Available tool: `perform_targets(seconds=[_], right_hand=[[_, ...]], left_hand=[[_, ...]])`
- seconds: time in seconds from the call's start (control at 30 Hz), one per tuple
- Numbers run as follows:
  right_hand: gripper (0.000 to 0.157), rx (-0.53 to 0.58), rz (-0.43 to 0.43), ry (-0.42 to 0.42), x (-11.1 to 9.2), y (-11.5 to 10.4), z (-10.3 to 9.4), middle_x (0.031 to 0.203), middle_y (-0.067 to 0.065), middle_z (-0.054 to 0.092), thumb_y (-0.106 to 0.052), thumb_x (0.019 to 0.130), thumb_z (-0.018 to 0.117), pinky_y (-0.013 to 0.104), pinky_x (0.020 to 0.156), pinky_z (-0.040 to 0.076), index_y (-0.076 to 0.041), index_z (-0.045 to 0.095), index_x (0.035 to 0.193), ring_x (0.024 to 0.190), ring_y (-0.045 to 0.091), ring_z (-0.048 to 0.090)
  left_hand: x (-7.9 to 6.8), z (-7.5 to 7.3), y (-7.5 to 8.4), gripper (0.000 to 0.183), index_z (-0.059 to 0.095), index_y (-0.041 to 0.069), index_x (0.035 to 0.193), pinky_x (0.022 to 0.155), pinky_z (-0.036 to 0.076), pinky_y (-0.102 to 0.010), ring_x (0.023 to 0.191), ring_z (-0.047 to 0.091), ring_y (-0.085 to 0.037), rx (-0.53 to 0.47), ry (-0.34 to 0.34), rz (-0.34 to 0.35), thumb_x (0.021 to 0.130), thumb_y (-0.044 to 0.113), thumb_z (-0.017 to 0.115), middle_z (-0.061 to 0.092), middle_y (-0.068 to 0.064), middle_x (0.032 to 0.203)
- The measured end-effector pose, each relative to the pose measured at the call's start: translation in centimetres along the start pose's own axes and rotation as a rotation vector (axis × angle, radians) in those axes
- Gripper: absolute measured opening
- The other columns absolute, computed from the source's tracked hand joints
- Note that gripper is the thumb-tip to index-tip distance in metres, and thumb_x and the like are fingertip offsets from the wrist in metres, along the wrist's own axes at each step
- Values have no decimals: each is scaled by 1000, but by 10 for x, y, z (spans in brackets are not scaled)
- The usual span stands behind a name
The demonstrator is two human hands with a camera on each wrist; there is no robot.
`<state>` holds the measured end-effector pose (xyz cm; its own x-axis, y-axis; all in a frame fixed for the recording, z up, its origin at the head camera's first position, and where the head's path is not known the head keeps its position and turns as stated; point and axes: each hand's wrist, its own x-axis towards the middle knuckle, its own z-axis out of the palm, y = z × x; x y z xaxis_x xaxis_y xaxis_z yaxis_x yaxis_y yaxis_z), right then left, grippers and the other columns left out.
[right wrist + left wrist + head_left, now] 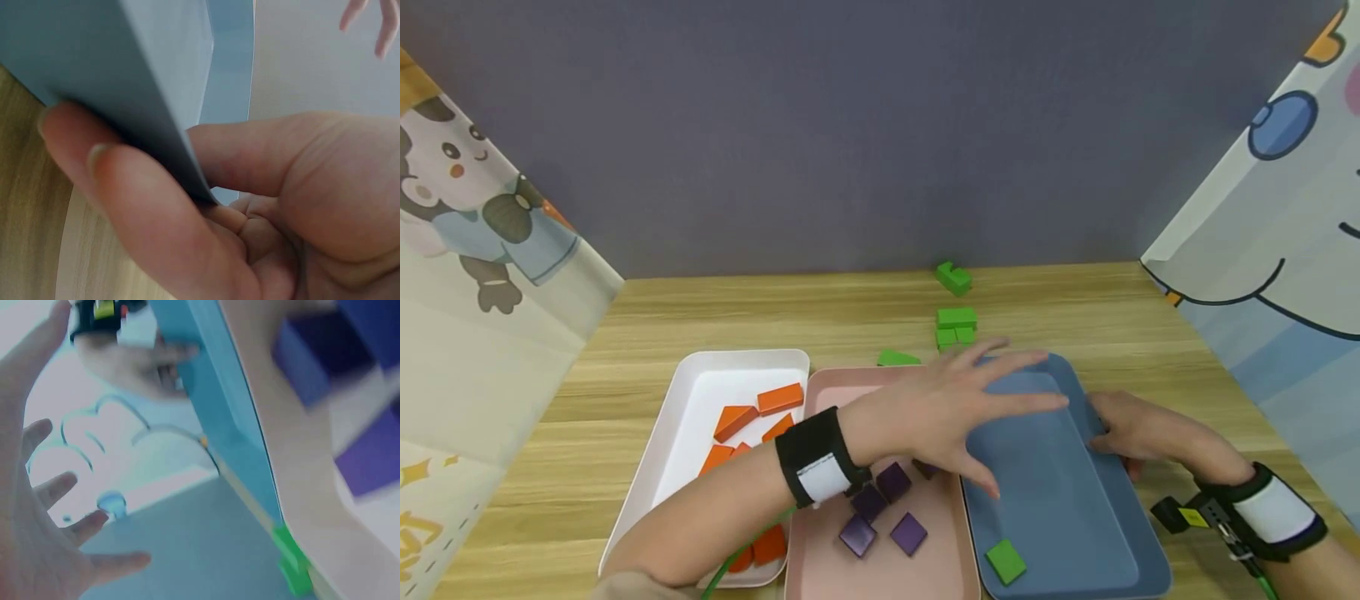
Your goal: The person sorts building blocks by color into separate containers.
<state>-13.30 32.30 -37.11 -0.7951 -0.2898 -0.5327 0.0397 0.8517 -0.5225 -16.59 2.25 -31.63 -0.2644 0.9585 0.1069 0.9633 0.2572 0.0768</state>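
Note:
My left hand (pixel 951 408) is spread with straight fingers above the pink tray (pixel 880 579) and the left edge of the blue tray (pixel 1045 500). Nothing is in it; the left wrist view shows its fingers apart. At the blue tray's right side, my right hand (pixel 1138 429) pinches the rim. In the right wrist view the thumb lies over the inner face, with curled fingers (pixel 156 206) against the outer wall. One green block (pixel 1005 561) lies in the blue tray's near left corner. Several purple blocks (pixel 908 533) are in the pink tray, partly hidden by my left arm.
Left of the pink tray stands a white tray (pixel 658 450) with several orange blocks (pixel 780 397). Beyond the trays, green blocks (pixel 956 318) lie on the wooden table (pixel 760 312). A dark panel (pixel 880 142) rises behind, and printed panels flank both sides.

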Motion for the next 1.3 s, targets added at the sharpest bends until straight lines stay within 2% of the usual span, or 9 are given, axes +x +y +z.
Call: perform_targets(seconds=[0.1, 0.2, 0.4, 0.57, 0.7, 0.87, 1.07, 1.13, 1.3], right_hand=[[37, -8, 2, 7, 0, 0, 1, 68, 8, 59, -3, 90, 57, 32, 43, 50, 9, 42, 121, 44, 21, 59], [40, -15, -1, 14, -1, 0, 2, 68, 9, 58, -2, 89, 57, 32, 43, 50, 11, 40, 123, 43, 21, 58], [40, 5, -2, 17, -1, 1, 2, 69, 9, 59, -1, 88, 56, 33, 42, 50, 12, 40, 123, 42, 21, 59], [45, 14, 0, 11, -1, 1, 3, 71, 10, 60, -1, 89, 56, 33, 43, 51, 13, 37, 127, 42, 22, 59], [44, 15, -6, 20, -1, 0, 3, 72, 10, 60, -1, 89, 57, 33, 43, 50, 12, 38, 126, 42, 22, 59], [42, 22, -13, 20, -1, 1, 3, 72, 10, 60, -1, 89, 57, 33, 42, 50, 12, 39, 125, 42, 22, 59], [40, 23, -25, 16, -1, 2, 2, 71, 9, 60, -2, 89, 57, 33, 42, 50, 11, 41, 123, 42, 21, 59], [40, 22, -28, 16, -2, 2, 1, 71, 9, 61, -3, 89, 57, 33, 42, 50, 11, 41, 123, 42, 21, 59], [44, 19, -12, 15, -1, 1, 1, 70, 9, 60, -4, 90, 57, 32, 43, 50, 13, 39, 125, 43, 21, 59]], left_hand=[[0, 0, -21, 110, 11, 43, 152, 108, 24, -68, 148, -11, -36, -27, 46, -132, 61, 85, 58, -13, 1, 162], [-2, 3, -46, 109, 10, 47, 151, 105, 21, -73, 146, -13, -39, -71, 37, -286, 61, 85, 58, -18, 4, 161], [-9, 15, -90, 93, 19, 48, 149, 107, 30, -65, 145, 7, -45, -182, -105, -583, 70, 84, 50, -1, -3, 163], [-10, 26, -107, 84, 27, 39, 150, 106, 33, -63, 144, 9, -48, -251, -219, -737, 79, 80, 44, 8, -13, 162], [-8, 30, -112, 80, 33, 33, 149, 110, 28, -62, 145, 10, -46, -265, -292, -794, 82, 75, 44, 9, -18, 161], [-3, 36, -115, 68, 47, 29, 139, 107, 37, -52, 142, 26, -38, -261, -368, -786, 86, 71, 44, 26, -17, 156], [7, 41, -112, 60, 53, 24, 130, 112, 31, -50, 144, 22, -35, -254, -387, -804, 88, 65, 47, 38, -13, 150], [11, 42, -111, 58, 57, 20, 123, 109, 35, -48, 138, 32, -35, -231, -377, -803, 85, 63, 54, 48, -11, 141], [17, 45, -113, 59, 57, 13, 130, 105, 41, -43, 133, 41, -31, -202, -341, -791, 83, 48, 65, 58, -7, 132]])
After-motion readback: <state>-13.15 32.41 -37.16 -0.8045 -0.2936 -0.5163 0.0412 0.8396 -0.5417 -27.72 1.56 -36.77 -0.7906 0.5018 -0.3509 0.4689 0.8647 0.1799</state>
